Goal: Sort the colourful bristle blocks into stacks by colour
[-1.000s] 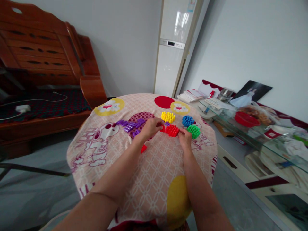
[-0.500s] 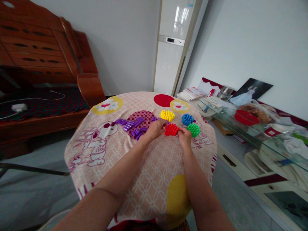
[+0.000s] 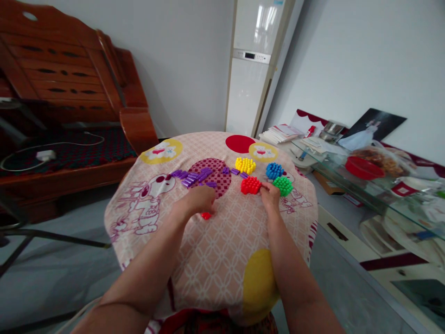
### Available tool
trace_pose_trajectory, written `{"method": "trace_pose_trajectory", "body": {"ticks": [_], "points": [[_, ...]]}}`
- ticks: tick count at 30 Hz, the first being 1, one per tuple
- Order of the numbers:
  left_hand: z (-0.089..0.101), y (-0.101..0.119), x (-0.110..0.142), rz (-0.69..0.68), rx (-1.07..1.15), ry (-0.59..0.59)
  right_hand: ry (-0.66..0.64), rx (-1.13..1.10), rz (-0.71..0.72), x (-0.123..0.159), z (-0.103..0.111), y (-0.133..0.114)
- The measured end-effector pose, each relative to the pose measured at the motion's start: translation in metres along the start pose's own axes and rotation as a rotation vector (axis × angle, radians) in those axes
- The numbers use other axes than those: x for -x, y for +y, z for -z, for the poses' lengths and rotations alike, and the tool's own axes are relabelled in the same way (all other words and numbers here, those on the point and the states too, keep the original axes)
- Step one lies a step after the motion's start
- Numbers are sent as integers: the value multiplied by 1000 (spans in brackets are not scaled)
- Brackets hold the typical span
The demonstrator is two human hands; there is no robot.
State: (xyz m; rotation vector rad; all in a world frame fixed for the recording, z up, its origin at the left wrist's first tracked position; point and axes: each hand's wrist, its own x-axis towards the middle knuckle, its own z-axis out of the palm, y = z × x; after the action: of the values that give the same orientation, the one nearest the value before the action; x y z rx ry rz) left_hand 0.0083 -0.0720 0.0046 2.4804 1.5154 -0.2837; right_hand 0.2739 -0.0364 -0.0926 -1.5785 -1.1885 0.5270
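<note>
A cluster of small red knobbed pieces (image 3: 251, 185) sits on the cloth-covered table, with the fingertips of my right hand (image 3: 270, 195) closed at its right edge. My left hand (image 3: 199, 200) is curled palm-down to the left, fingers pressed together on a small red piece (image 3: 206, 215) that shows below them. Similar clusters stand close by: yellow (image 3: 245, 165), blue (image 3: 274, 170) and green (image 3: 282, 186). Several purple strips (image 3: 190, 179) lie beyond my left hand, partly hidden by it. A few more purple strips (image 3: 235, 171) lie between the dark circle and the yellow cluster.
A patterned tablecloth (image 3: 222, 260) covers the round table. On the right, a glass-topped cabinet (image 3: 347, 185) carries papers, a red bowl (image 3: 364, 168) and bags. A wooden bench (image 3: 66, 97) stands at the left, and a tall white air conditioner (image 3: 246, 93) at the back.
My left hand has moved left and nearer from the red cluster, with a red piece now at its fingers. My right hand stays at the red cluster. The view has shifted slightly.
</note>
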Motion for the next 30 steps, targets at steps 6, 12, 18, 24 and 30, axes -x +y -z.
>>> {"method": "trace_pose_trajectory", "body": {"ticks": [6, 12, 18, 24, 30], "points": [[-11, 4, -1, -56, 47, 81, -9, 1, 8, 0, 0, 1], [-2, 3, -41, -134, 393, 397, 6, 13, 16, 0, -1, 2], [4, 11, -100, -52, 439, 522, -5, 12, 23, -1, -1, 1], [5, 28, -133, 39, 397, 560, -10, 7, 20, -3, -2, 5], [-3, 30, -152, 31, 371, 598, -16, 13, 30, -6, -4, 11]]}}
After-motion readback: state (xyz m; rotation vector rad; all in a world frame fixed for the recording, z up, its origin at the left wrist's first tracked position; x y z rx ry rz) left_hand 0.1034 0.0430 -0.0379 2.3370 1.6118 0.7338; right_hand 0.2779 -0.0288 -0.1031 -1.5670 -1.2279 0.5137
